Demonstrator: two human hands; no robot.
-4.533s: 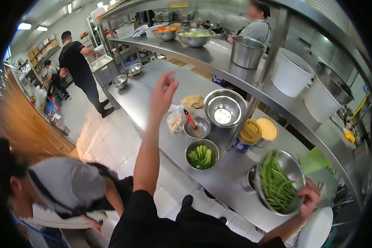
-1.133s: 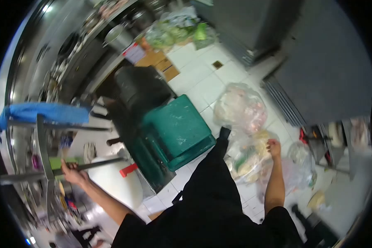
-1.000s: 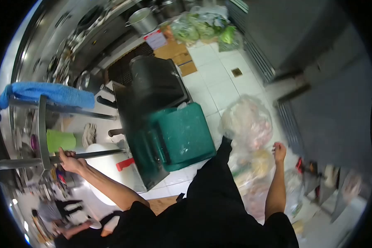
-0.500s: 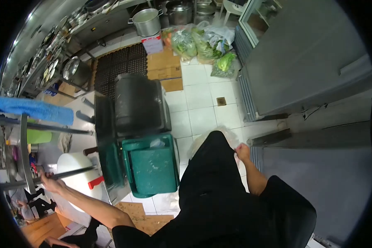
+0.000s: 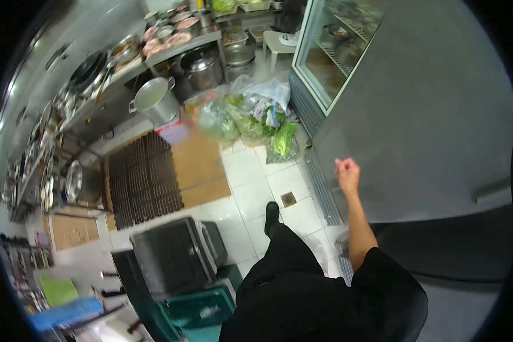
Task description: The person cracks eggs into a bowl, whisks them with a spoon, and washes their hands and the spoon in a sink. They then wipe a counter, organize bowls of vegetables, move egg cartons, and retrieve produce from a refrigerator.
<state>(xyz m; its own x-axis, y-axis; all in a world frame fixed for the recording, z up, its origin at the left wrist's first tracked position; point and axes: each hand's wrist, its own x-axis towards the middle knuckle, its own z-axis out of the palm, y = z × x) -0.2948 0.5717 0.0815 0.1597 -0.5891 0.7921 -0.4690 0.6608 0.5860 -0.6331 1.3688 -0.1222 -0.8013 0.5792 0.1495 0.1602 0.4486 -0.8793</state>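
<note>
Right hand (image 5: 347,172): closed fist, empty, raised beside the fridge door (image 5: 416,114).
Left hand: out of view.
Door: long axis upright.

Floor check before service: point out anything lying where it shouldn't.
Bags of greens sit straight on the floor tiles by the fridge, crowding the walkway. Flattened cardboard lies beside the black mat. The right hand is closed, nothing visible in it; the left is out of view.

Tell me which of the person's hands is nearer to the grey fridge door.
Right. The right hand is a loose fist raised just in front of the grey fridge door, holding nothing. The left hand is out of view, so its place relative to the door cannot be told.
</note>
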